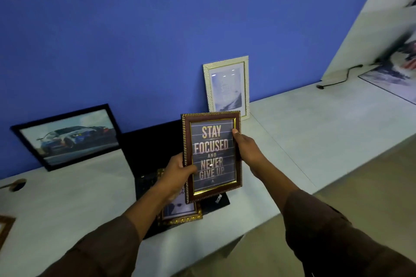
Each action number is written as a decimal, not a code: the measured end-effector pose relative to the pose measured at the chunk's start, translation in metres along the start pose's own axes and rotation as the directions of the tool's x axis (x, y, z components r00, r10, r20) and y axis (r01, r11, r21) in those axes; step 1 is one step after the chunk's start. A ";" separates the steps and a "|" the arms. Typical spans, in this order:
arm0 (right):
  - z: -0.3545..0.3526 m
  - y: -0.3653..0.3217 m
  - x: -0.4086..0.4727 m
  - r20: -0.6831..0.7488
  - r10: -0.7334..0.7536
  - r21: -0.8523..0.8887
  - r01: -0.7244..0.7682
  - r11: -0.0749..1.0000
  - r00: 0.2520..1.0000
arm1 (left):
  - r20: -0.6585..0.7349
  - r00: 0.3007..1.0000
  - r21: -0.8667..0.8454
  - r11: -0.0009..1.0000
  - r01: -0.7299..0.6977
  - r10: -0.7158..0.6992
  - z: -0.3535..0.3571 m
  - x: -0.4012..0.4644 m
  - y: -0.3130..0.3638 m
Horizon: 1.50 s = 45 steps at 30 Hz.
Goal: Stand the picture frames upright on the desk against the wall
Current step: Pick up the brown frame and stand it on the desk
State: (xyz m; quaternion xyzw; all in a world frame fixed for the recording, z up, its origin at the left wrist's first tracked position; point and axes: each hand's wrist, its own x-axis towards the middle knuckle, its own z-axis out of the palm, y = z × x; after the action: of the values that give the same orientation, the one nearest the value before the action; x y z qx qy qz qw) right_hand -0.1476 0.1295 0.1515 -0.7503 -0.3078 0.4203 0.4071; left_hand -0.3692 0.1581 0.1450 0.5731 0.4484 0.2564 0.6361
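The brown frame (211, 156) has a dark reddish-brown moulding with ribbed gold edging outside and a thin gold lip inside, and its dark lined print reads "STAY FOCUSED AND NEVER GIVE UP" in pale gold letters. It is held upright in the air above the counter (315, 132), face toward the camera and tilted slightly, between both hands. The left hand (177, 173) grasps its lower left edge, thumb across the front of the moulding and fingers hidden behind. The right hand (246, 148) grips the right edge higher up, thumb tip resting on the glass near the word "STAY". Just below the held frame, an ornate gold frame (180, 213) lies flat on a black mat (148, 153) on the counter, partly covered by the left wrist. Behind, a white frame (227, 86) stands upright on the counter, leaning against the blue wall (157, 29); its lower edge is hidden by the brown frame. To the left, a black frame with a car picture (67, 136) also leans against the wall. Both sleeves are dark brown.
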 end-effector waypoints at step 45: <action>-0.166 0.116 0.253 0.215 0.147 0.342 -0.216 0.915 0.965 | -0.071 0.858 -0.443 0.787 0.430 -0.509 0.197 0.288 -0.039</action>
State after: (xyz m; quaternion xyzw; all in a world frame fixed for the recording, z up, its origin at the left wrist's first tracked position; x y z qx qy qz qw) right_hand 0.1284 0.2193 0.0067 -0.6455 -0.1903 0.5736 0.4670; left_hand -0.0722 0.2937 0.0166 0.2692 0.5702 0.2305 0.7411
